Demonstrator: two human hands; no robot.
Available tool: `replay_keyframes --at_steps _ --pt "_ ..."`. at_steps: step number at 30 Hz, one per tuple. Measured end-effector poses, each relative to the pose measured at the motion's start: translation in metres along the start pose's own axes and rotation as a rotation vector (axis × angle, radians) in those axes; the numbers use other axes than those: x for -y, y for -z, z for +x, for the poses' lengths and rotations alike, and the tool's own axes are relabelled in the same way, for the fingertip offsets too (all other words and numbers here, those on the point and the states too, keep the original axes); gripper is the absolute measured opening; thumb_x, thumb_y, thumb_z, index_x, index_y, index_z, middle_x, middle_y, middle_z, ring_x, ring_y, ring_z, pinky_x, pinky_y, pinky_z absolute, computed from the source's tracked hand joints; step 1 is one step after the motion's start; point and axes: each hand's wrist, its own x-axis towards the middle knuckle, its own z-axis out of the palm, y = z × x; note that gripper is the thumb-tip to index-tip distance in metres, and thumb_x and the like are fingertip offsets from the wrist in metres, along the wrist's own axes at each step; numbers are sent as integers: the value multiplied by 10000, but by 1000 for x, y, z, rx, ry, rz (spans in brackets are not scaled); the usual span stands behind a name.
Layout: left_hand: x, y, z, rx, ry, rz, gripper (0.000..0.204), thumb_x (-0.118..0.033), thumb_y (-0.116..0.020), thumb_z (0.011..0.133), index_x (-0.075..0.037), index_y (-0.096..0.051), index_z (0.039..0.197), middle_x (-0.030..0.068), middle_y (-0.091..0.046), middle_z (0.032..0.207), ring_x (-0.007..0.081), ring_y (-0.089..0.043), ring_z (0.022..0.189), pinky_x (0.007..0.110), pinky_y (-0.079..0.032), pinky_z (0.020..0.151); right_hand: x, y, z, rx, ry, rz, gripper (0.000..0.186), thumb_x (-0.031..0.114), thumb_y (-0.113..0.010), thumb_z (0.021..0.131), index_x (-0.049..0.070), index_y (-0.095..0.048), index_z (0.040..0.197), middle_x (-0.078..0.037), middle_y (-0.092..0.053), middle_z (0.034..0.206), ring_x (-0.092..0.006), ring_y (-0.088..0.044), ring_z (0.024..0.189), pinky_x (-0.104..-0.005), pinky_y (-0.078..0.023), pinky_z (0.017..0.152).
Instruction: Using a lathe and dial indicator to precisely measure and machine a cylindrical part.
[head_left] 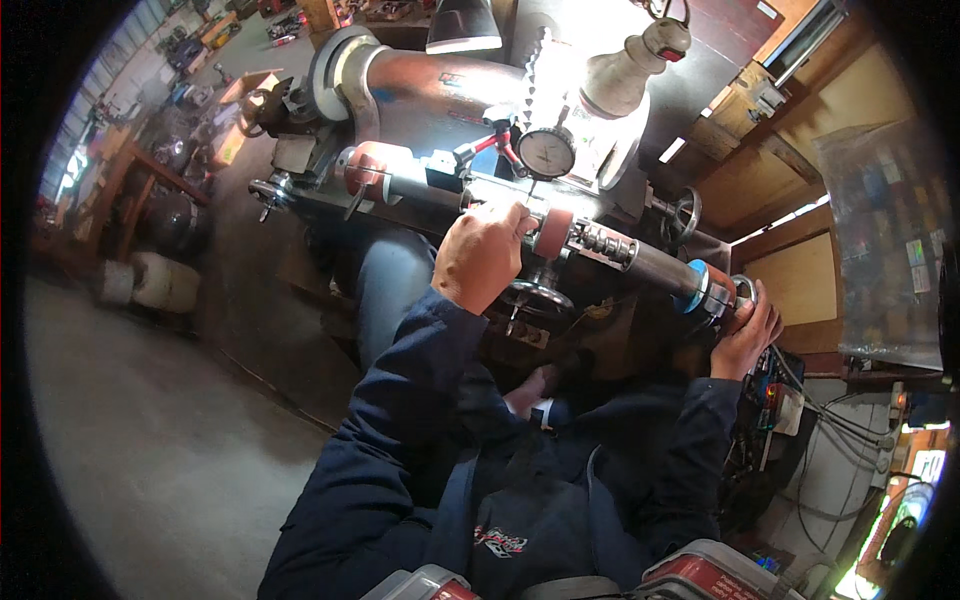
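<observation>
My left hand (480, 255) is closed in a pinch at the middle of a horizontal steel fixture (655, 258). What its fingertips hold is hidden. Just above them stands a round dial indicator (546, 152), carried on a red jointed arm (510, 155) from a dark block-shaped base (443, 172). Right of the fingers are a reddish collar (553, 235) and a coil spring (605, 241) in a slot of the fixture. My right hand (745, 332) is wrapped round a small metal handwheel (745, 288) at the fixture's right end, beside an orange clamp (716, 292) and a blue ring (690, 284).
Behind the fixture is a large machine with a curved brown guard (440, 78) and a pale lamp (625, 75). Handwheels stick out below (540, 297), at left (268, 196) and at right (686, 215). Cables (835, 420) hang at the right.
</observation>
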Motion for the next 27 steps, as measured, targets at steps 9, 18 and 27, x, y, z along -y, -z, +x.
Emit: replay_keyframes --at_steps 9,18,27 --pt "12 4 4 47 -137 14 109 -137 -649 907 -47 -589 920 162 -650 792 364 -658 765 444 -509 668 0 -1 -2 32 -18 -12 383 265 -371 1014 50 -572 1258 -187 -617 1122 -383 -533 1063 -516 -351 1004" --pt "9 4 3 70 -92 22 101 -122 -639 902 -31 -596 915 169 -656 817 365 -654 775 444 -511 693 1 -3 -1 18 -11 -20 391 262 -367 1014 41 -572 1263 -197 -612 1119 -384 -528 1065 -516 -355 996" --pt "13 6 7 100 -116 30 77 -84 -645 876 -29 -593 883 159 -656 805 349 -658 773 441 -511 702 -1 -4 -2 30 -22 -19 400 281 -365 1015 44 -576 1258 -195 -612 1112 -380 -528 1069 -509 -345 1011"
